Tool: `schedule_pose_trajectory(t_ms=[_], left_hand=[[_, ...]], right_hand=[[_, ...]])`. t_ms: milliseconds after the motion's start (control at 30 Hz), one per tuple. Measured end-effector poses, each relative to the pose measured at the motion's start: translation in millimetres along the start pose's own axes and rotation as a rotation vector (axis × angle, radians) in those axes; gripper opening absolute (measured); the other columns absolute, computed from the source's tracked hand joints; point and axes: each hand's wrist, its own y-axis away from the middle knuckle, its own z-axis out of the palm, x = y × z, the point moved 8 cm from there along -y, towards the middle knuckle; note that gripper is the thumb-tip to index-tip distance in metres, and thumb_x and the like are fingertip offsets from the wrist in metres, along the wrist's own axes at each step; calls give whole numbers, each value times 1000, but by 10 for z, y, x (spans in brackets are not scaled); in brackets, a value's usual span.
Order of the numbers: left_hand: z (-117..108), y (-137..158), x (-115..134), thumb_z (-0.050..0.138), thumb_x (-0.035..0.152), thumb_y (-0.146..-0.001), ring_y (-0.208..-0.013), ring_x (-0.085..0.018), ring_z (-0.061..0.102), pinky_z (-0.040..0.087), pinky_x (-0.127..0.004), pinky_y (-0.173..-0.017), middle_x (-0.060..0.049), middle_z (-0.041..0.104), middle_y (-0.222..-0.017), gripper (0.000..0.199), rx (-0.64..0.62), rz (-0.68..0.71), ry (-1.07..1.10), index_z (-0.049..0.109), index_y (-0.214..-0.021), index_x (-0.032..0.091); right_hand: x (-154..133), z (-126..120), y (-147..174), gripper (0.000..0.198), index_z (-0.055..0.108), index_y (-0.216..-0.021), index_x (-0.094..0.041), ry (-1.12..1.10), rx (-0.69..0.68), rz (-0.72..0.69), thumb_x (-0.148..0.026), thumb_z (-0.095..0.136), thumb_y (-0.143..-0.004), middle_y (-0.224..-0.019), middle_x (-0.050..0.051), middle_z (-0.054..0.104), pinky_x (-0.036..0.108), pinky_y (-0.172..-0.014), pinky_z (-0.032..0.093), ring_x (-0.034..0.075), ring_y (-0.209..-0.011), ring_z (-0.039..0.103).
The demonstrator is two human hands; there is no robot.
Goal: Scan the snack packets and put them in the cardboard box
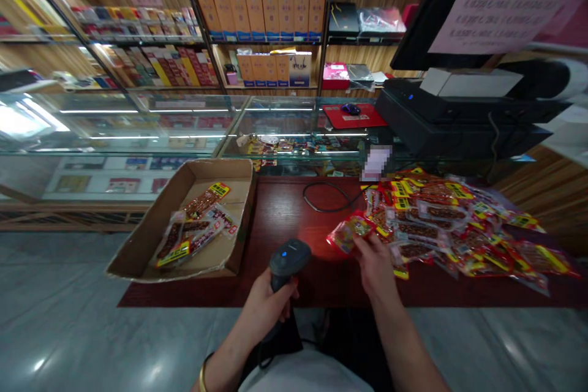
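My left hand (269,300) is wrapped round the handle of a black barcode scanner (290,255), whose head shows a small blue light and points toward the right. In my right hand (374,257) is a red snack packet (348,231), pinched near its right end and held over the dark red wooden table (280,208). Beside my right hand, a large pile of snack packets (441,214) in clear, red and yellow wrapping covers the table's right side. On the left stands an open cardboard box (245,220) with several similar packets (195,226) lying inside.
A black cable (324,210) loops across the table. Behind it runs a glass display counter (285,113), bearing a red mouse pad (335,117) with a mouse (351,109). A monitor (425,18) and black cash-register equipment (454,116) stand at right. Stocked shelves (266,46) line the back.
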Motion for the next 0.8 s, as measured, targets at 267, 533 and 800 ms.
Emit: schedule_pose_trajectory(t_ms=[267,533,800], left_hand=[[-117,179,40,63,35,-75,-40,-10,50,39,-20,-39,4,62,-57,21,52,-1,-71,60,-87,18],[-181,106,-14,63,31,-76,-41,-11,52,40,-20,-39,2,64,-60,17,42,0,-120,60,-87,18],[-154,94,-5,63,26,-77,-42,-11,52,40,-20,-42,5,59,-57,14,24,23,-143,62,-88,18]], right_hand=[[583,776,-75,42,72,-103,-23,-38,-235,157,-43,84,-67,-89,1,80,36,-74,61,23,-79,74],[640,710,-56,40,70,-100,-23,-50,-246,186,-46,79,-70,-83,0,78,34,-68,61,22,-75,73],[604,706,-78,41,69,-98,-23,-41,-216,151,-52,79,-72,-81,-1,77,33,-67,60,20,-70,71]])
